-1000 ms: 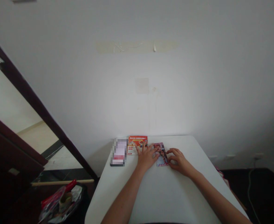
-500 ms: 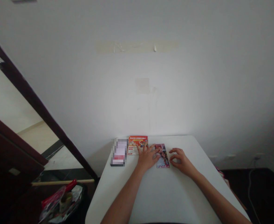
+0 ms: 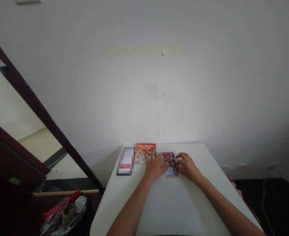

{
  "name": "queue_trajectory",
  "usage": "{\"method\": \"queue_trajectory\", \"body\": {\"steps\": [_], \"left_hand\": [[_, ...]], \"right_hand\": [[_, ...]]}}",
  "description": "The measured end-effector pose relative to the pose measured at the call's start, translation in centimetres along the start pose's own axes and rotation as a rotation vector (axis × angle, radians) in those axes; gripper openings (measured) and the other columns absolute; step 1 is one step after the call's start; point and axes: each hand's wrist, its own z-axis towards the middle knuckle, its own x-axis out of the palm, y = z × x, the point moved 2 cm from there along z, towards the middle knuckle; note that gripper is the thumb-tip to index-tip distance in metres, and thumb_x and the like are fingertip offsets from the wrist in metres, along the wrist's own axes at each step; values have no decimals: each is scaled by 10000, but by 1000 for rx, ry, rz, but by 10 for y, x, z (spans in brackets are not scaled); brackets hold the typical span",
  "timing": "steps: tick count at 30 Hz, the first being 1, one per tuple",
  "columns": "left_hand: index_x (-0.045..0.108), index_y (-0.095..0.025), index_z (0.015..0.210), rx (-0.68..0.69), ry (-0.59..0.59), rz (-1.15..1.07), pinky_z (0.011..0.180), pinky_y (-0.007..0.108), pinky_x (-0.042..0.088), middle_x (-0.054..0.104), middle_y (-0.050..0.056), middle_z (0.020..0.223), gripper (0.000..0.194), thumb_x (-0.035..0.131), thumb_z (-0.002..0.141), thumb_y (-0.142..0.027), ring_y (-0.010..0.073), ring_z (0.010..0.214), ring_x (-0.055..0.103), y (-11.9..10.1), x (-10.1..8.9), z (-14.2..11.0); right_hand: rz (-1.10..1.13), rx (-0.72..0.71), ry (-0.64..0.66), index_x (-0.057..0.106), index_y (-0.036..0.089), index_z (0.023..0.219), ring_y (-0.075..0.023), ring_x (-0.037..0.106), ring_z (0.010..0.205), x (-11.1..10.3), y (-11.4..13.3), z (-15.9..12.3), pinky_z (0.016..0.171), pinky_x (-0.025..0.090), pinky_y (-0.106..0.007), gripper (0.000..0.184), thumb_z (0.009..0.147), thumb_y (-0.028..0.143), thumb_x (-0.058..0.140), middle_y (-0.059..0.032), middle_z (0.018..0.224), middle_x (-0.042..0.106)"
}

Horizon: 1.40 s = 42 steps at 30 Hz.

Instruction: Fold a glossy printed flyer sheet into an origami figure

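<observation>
A small printed picture card [image 3: 172,171] with purple-red edges lies flat on the white table [image 3: 174,206]. My left hand [image 3: 154,166] rests with its fingers spread, two of them over the card's left edge and others over a red and white printed leaflet [image 3: 144,149]. At the card's right edge is my right hand [image 3: 186,166], its fingers curved and apart, the tips touching or very near that edge. Nothing is visibly held in it. Left of the leaflet lies a phone [image 3: 126,160], its screen blurred out.
The table's far edge meets a pale wall [image 3: 149,121] with tape marks. On the floor at the left stands a bin [image 3: 85,209] with a lined bag of rubbish, near a wooden pole [image 3: 90,190]. A cable [image 3: 262,196] hangs at the right.
My right hand moved slightly right, away from the card, then came back to its right edge. The card has shifted a little toward me. My left hand stays almost in place.
</observation>
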Motion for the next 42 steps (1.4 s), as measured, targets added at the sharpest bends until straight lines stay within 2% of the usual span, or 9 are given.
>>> {"method": "queue_trajectory", "body": {"steps": [9,15,21,29,35,38,42], "left_hand": [[491,-579,1338,0,9,26,1063,800,-128,478,-99,1504,431,426,917,-642,388,1442,249,2,2,0],[497,-583,1328,-11,27,14,1054,793,-165,459,-115,1516,430,416,913,-659,377,1459,220,1,1,1],[450,-605,1352,-12,65,25,1058,806,-124,442,-118,1526,444,395,915,-665,380,1459,215,2,0,1],[480,-578,1346,-10,21,13,1066,786,-142,465,-97,1514,435,431,917,-635,378,1453,228,1,1,1],[488,-569,1347,-26,31,31,1102,767,-95,470,-90,1512,437,460,914,-618,370,1459,228,-1,-1,1],[434,-554,1396,-25,32,34,1108,768,-81,470,-76,1515,479,451,921,-609,369,1463,228,-1,-1,1],[332,-526,1465,-39,35,27,1115,764,-68,462,-54,1525,550,429,929,-608,357,1470,230,1,2,2]], "right_hand": [[-53,110,-10,734,259,852,-269,481,1200,8,-15,29,981,459,-438,84,801,222,679,-74,1192,629],[-82,191,-2,745,256,872,-246,489,1171,10,-21,47,970,453,-390,111,852,253,635,-69,1177,632],[-124,255,-8,739,249,861,-240,485,1174,11,-23,57,965,442,-359,118,864,254,622,-62,1170,635],[-167,259,-83,729,247,864,-246,521,1112,18,-25,60,914,456,-359,133,875,250,596,-72,1117,646],[-153,262,-142,723,247,933,-228,562,1024,24,-28,57,907,458,-355,172,903,272,555,-82,1041,649],[-100,240,-116,715,241,988,-231,567,1050,23,-28,54,941,458,-367,191,910,287,547,-82,1070,653],[-45,176,-97,664,248,1169,-244,557,1120,23,-22,45,992,456,-409,293,899,284,555,-80,1181,645]]}}
